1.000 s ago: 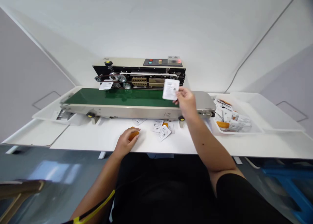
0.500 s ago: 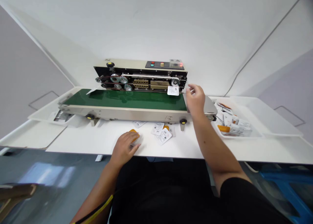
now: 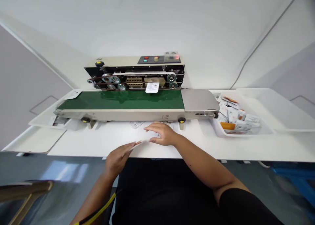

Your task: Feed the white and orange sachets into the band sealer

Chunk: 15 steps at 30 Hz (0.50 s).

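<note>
Above the front of the white table, my left hand is closed on a flat sachet, seen nearly edge-on. My right hand is open, its fingers and thumb apart, close to the right of that sachet. It partly hides the loose sachets on the table; one printed sachet shows beyond it. Behind, a band sealing machine carries a white printed sachet hanging from its sealing band above the green conveyor belt. Another sachet lies at the belt's left end.
A white bin full of white and orange sachets stands at the right, beside another white bin. Under the conveyor's left end sits a small container. A wooden chair part is at lower left.
My right hand has come from the machine's infeed end down beside my left. The left hand has lifted its sachet off the table. Sachets on the machine have moved left.
</note>
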Available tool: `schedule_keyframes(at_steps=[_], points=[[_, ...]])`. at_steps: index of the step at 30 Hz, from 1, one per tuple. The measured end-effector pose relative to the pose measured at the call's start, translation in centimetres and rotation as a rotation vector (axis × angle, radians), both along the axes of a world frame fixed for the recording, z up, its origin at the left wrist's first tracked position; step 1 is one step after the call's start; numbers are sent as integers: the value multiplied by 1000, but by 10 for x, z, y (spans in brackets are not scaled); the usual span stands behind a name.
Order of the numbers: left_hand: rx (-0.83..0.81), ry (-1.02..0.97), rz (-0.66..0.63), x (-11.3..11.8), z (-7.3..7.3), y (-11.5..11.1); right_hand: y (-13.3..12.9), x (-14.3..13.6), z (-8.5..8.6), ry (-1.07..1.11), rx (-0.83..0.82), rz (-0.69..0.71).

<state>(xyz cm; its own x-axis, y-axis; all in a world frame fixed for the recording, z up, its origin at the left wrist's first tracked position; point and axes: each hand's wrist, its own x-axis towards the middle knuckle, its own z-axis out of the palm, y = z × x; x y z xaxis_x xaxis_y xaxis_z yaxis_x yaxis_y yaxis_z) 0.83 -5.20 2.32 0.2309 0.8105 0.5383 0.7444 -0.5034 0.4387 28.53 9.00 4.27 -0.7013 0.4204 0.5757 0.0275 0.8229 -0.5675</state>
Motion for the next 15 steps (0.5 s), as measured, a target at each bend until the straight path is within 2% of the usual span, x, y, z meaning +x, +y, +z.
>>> schedule_keyframes(at_steps=[2, 4, 9, 15], points=[[-57, -91, 177, 17, 8, 13, 0, -1, -2, -43, -60, 29], [-93, -182, 241, 34, 15, 31, 2, -3, -4, -37, -125, -7], [-89, -465, 227, 61, 24, 75, 13, -2, -3, 60, -339, -175], [-196, -869, 207, 58, 25, 100, 14, 0, 2, 127, -602, -227]])
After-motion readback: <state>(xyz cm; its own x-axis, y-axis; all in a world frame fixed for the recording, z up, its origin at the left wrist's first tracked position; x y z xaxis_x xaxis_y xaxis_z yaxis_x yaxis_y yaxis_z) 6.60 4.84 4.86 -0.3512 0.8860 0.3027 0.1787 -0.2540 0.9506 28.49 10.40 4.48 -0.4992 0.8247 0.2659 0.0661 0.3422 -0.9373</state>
